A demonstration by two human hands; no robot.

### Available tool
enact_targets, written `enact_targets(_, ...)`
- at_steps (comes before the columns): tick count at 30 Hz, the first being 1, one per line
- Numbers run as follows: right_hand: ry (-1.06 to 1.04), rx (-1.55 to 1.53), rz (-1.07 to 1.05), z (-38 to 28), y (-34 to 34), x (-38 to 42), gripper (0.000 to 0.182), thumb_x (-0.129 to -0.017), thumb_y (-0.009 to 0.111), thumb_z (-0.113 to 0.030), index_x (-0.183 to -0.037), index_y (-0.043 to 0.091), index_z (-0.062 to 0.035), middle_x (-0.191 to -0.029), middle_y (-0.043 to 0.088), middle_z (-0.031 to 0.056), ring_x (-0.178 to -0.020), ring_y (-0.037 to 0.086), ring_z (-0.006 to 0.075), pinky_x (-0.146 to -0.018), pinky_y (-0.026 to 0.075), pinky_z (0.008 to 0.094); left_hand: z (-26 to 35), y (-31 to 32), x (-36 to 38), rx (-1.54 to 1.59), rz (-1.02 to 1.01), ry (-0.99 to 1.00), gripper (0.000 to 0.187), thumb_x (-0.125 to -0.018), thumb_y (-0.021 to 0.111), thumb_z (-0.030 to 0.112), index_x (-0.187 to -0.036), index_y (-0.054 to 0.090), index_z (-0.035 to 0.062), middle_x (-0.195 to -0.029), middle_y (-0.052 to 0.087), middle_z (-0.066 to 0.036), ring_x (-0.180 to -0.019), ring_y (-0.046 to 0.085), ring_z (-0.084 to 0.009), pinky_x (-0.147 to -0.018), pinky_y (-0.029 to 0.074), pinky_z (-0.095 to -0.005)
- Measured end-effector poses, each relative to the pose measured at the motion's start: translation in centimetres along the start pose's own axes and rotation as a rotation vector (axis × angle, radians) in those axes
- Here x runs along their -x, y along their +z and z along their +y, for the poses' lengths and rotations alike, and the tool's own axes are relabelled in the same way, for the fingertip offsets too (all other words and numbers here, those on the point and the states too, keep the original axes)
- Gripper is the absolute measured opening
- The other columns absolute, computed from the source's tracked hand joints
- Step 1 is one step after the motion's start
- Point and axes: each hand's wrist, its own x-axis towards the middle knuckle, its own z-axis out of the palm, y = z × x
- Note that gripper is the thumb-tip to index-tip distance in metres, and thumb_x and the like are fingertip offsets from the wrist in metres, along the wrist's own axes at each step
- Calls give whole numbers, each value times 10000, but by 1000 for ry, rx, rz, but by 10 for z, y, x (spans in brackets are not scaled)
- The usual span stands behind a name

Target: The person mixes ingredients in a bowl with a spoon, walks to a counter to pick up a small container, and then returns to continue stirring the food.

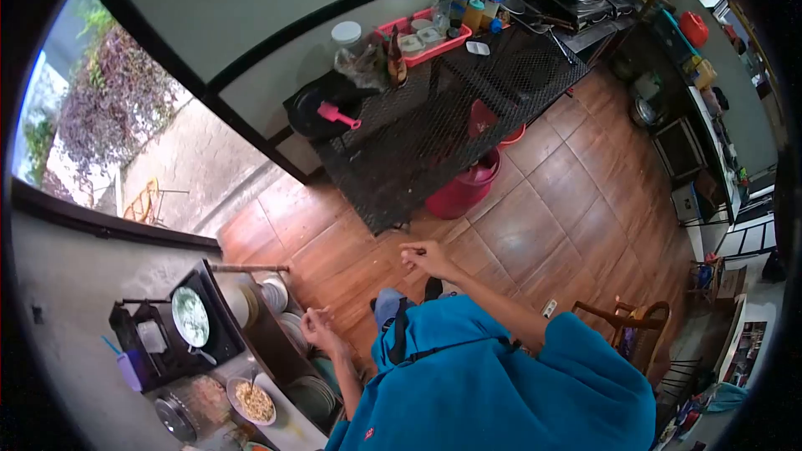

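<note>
My left hand (322, 334) hangs over the left side, fingers loosely bent and apart, with nothing visible in it. It is nearest to the stacked plates (294, 331) on the low shelf. My right hand (429, 260) is held out in front of me over the floor, its fingers curled in. A small dark spot shows at its fingertips, too small to name. Ahead of it stands the black mesh table (393, 163), which neither hand touches.
On the mesh table are a pink basket (430, 52), a brown bottle (395, 63) and a pink scoop (338, 115). A red bucket (459, 194) stands beneath. At lower left are a bowl of food (254, 402) and a pan (190, 317). A wooden chair (643, 326) stands right.
</note>
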Motion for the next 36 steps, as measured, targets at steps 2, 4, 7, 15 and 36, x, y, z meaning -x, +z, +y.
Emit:
enact_targets(2,-40,-18,33,-14,-30,-20,346,-884,591,-141,-1168,561,55,-867,655,94,-718,613,111,-646,522,256,4,49,-6,-166,-108,16,292,-944,497,306,-950,549,19,-755,617,-104,-759,644,-219,-584,456,-261)
enact_targets(4,-66,49,145,-27,-53,-37,325,-871,592,-135,-1148,583,35,-834,670,93,-668,616,93,-615,506,242,11,94,-7,117,-241,-174,266,-941,505,271,-924,553,10,-750,630,-94,-744,634,-183,-575,453,-252)
enact_targets(7,-99,64,209,-49,-82,-53,320,-865,590,-121,-1144,586,35,-787,672,84,-656,619,100,-621,505,244,45,176,2,11,-303,-8,291,-944,502,271,-881,563,-6,-709,632,-88,-728,630,-159,-576,450,-237)
enact_targets(15,-289,196,376,-108,-181,-125,274,-836,539,-26,-1092,612,37,-740,643,67,-643,612,119,-599,492,257,48,326,-41,-4,-777,-141,247,-952,482,209,-1050,572,0,-852,644,-89,-752,638,-149,-598,453,-210)
enact_targets(36,-667,999,408,-245,-323,-509,278,-755,627,-259,-697,606,12,-678,621,215,-662,628,390,-610,506,445,28,284,100,-328,-28,-195,225,-942,493,133,-1096,563,-15,-879,637,-119,-764,641,-179,-629,495,-259)
